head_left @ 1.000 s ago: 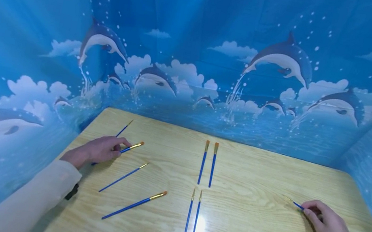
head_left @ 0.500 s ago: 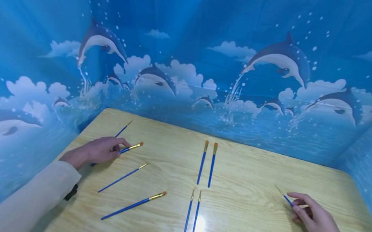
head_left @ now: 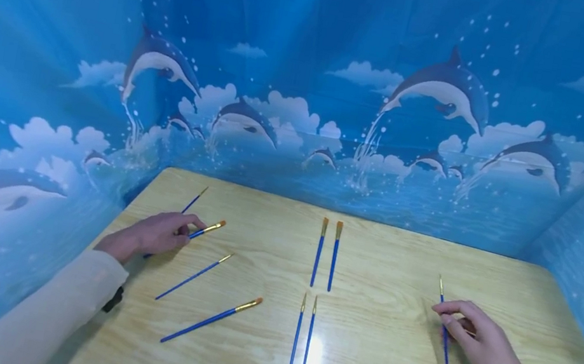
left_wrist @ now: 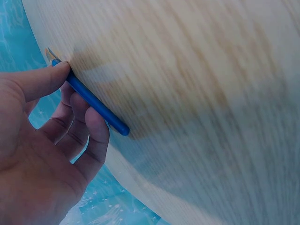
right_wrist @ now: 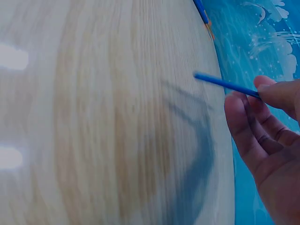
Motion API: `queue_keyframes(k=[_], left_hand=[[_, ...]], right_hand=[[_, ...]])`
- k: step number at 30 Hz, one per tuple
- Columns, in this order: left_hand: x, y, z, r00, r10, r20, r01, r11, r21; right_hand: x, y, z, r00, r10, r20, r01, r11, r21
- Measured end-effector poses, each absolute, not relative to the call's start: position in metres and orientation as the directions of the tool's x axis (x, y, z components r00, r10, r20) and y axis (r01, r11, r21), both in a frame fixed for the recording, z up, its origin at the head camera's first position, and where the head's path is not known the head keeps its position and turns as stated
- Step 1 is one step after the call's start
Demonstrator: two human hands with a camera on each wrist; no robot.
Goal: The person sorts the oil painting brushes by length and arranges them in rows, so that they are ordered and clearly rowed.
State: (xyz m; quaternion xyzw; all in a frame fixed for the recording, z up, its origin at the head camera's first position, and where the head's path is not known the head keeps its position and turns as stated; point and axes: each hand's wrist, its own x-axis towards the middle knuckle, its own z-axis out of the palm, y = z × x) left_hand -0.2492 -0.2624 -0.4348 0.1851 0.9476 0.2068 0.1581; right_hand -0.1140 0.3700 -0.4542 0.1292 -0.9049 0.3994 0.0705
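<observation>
At the left of the table my left hand pinches a flat paintbrush with orange bristles and a gold ferrule. In the left wrist view, thumb and fingertips grip its blue handle close over the wood. My right hand, on the right side, holds a thin fine-tipped paintbrush between thumb and fingers, its tip pointing away from me. The end of that blue handle shows in the right wrist view, raised over its shadow. A thin paintbrush lies just beyond my left hand, partly hidden by it.
Two orange-bristled brushes lie side by side mid-table, with two thin brushes nearer me. Another thin brush and an orange-bristled brush lie slanted on the left. A blue dolphin backdrop surrounds the wooden table.
My right hand has moved a little left. The thin paintbrush in it has turned from pointing left to pointing away from me. My left hand and its brush stay put.
</observation>
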Motion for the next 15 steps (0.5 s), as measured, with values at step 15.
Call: queue_keyframes(k=[15], left_hand=[[-0.248, -0.259, -0.431, -0.882, 0.404, -0.242, 0.263, 0.849, 0.458]], right_hand=[[-0.103, 0.318, -0.457, -0.938, -0.299, 0.173, -0.302, 0.465, -0.832]])
